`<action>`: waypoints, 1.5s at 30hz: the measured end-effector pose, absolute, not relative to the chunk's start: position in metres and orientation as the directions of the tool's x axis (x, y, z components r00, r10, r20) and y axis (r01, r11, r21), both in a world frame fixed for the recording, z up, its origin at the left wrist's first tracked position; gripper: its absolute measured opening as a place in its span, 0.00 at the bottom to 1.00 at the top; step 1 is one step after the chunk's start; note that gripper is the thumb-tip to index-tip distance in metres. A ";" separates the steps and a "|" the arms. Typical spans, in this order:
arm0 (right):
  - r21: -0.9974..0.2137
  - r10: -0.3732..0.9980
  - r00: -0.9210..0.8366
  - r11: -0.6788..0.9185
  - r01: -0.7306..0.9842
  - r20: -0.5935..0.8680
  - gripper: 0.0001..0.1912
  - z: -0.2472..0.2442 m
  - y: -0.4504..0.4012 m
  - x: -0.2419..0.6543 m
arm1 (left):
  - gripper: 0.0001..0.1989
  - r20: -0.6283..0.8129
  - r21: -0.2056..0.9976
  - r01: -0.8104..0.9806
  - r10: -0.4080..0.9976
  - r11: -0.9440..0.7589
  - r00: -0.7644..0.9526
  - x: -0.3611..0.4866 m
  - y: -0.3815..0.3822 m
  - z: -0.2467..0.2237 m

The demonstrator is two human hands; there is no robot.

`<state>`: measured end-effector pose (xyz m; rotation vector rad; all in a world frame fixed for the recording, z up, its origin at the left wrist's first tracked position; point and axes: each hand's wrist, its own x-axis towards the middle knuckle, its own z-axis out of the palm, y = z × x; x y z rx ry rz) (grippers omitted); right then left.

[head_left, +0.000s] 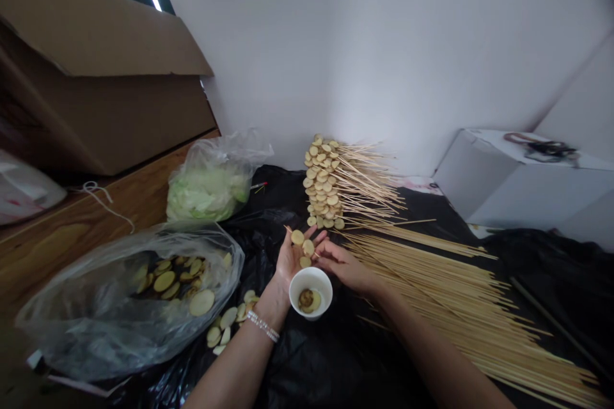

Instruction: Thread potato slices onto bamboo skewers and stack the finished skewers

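My left hand (288, 260) is palm up with its fingers spread, and round pale slices (297, 238) rest on the palm and fingers. My right hand (343, 265) is beside it, thumb and fingertips pinched close to the slices; what they hold is too small to make out. Just below both hands stands a white cup (310, 293) with a brownish piece and a pale slice inside. Beyond the hands lies a stack of skewered slices (323, 182), sticks pointing right. Many bare wooden skewers (446, 294) are spread to the right of my right hand.
An open plastic bag of slices (201, 302) lies at the left, with loose slices (229, 317) beside it. Behind it are a bag of pale green pieces (206, 188) and a cardboard box (110, 108). A white box (518, 185) stands at the right by the wall.
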<state>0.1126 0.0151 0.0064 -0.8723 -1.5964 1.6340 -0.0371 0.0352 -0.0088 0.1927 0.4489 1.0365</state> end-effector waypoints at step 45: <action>-0.980 0.916 -0.352 0.159 -0.117 0.191 0.09 0.007 0.026 0.122 | 0.02 -0.293 0.491 -0.765 0.906 0.416 0.305 -0.031 0.038 -0.010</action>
